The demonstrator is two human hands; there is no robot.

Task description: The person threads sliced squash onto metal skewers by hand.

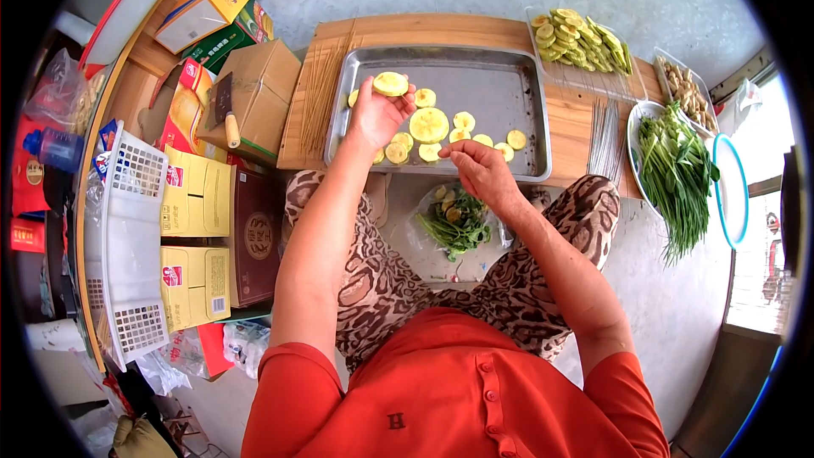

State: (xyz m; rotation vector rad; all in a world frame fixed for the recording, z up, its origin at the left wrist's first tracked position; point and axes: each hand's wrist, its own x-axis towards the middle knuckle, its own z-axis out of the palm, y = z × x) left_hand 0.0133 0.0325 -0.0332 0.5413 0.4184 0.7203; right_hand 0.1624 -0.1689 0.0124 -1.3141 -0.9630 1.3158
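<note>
My left hand (378, 121) is raised over the left part of a metal tray (479, 76). Its fingers curl round a pale yellow round vegetable slice (390, 83). My right hand (485, 172) is at the tray's near edge, with thumb and fingers pinched together; whatever they may hold is too small to make out. Several more yellow slices lie scattered in the tray, among them a large slice (429, 125) between my hands. One small slice (483, 140) lies just beyond my right fingertips.
Thin wooden skewers (322, 93) lie left of the tray, metal skewers (603, 140) right of it. A clear container of sliced vegetables (577, 41) stands at the back right, near a bowl of leafy greens (676, 165). Below hangs a bag of greens (455, 225). A cleaver (227, 110) rests by cartons.
</note>
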